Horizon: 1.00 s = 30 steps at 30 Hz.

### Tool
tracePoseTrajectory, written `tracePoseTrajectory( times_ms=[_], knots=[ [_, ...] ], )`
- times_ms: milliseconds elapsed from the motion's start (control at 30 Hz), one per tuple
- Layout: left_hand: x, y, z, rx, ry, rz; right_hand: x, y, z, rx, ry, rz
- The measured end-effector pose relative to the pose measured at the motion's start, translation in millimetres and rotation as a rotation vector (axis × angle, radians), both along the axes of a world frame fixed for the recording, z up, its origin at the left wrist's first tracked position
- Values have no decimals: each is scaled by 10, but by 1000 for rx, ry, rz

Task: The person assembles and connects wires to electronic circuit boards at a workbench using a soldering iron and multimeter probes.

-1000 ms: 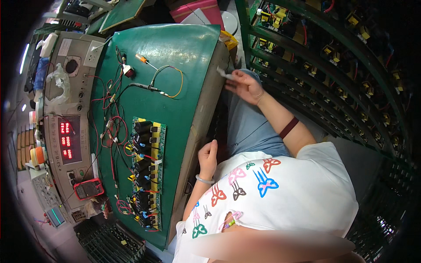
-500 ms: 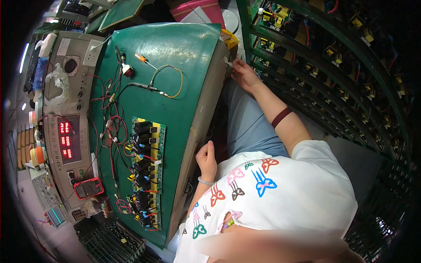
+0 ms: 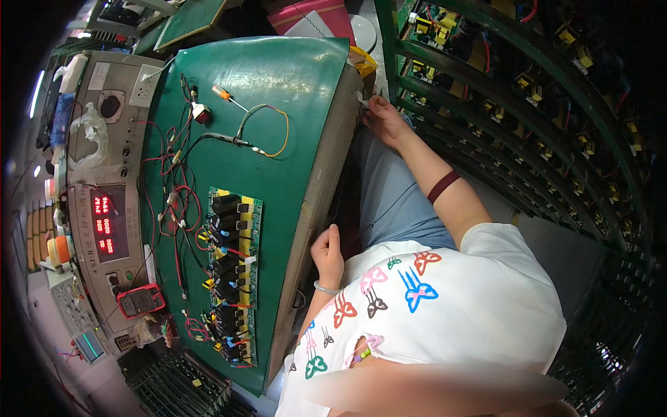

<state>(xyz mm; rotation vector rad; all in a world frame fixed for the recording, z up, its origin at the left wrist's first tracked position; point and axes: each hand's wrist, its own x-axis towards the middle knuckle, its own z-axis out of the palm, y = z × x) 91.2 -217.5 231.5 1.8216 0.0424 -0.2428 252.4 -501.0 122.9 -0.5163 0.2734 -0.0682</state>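
My right hand [image 3: 386,123], on the arm with the dark red band, is by the bench's side edge. Its fingers are pinched together next to a small whitish scrap [image 3: 362,98]; what they grip is too small to make out. My left hand [image 3: 328,254], with a pale bangle at the wrist, is curled near the bench's front edge, thumb pointing up. A thin dark cord [image 3: 336,212] runs close by its thumb tip. Whatever lies inside the left fingers is hidden. Both hands are off the green mat [image 3: 292,90].
On the mat lie a row of circuit boards [image 3: 233,278], tangled wires [image 3: 182,198] and an orange-handled screwdriver [image 3: 222,92]. A test panel with red digits [image 3: 110,222] and a red multimeter [image 3: 141,300] stand beyond. Racks of boards [image 3: 500,83] rise beside my right arm.
My right hand has shifted slightly, its fingers a little lower beside the whitish scrap. The left hand stays nearly still, and the things on the mat have not moved.
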Motion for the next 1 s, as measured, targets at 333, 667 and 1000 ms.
tracePoseTrajectory(
  times_ms=[333,667,1000],
  knots=[
    [12,-17,8,-13,5,4,111,61,-23,-90,80,-50],
    [-43,-27,-8,-9,12,2,214,26,-52,-236,407,64],
    [-17,-28,42,-14,-6,-14,238,66,-147,-200,289,-64]
  ],
)
